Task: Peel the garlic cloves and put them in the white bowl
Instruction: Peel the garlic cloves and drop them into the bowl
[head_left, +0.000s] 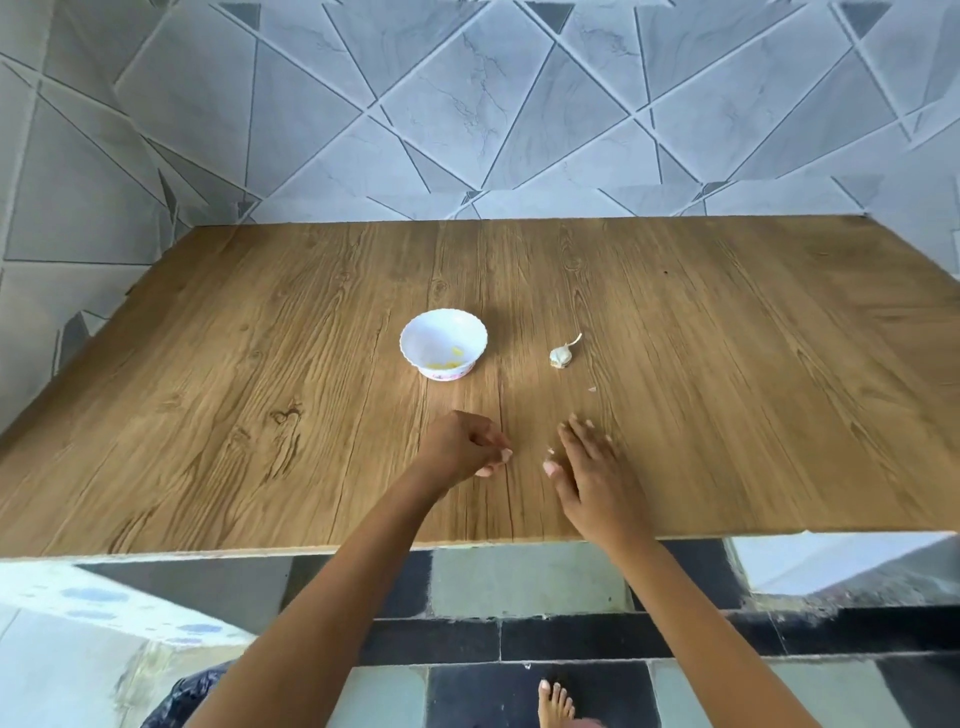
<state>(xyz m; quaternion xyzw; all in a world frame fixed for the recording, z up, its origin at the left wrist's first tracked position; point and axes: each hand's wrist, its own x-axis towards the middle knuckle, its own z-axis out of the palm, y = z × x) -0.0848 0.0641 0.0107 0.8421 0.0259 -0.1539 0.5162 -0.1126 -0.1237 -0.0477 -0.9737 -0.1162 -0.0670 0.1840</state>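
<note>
A small white bowl (443, 332) with a scalloped rim stands mid-table and holds a few peeled yellowish cloves (451, 358). To its right lies a partial garlic bulb (561, 356) in papery skin with a curled stem. My left hand (462, 447) hovers near the table's front, below the bowl. Its fingers are curled towards the thumb, and nothing shows between them. My right hand (589, 467) lies flat with straight fingers on the wood beside it. A tiny white skin scrap (549, 452) sits by its thumb.
The wooden table (260, 364) stands against a grey tiled wall, its front edge just behind my wrists. Another small skin flake (592, 388) lies below the bulb. Below the table are a dark tiled floor, a bare foot (555, 701) and a pale block (78, 623) at the left.
</note>
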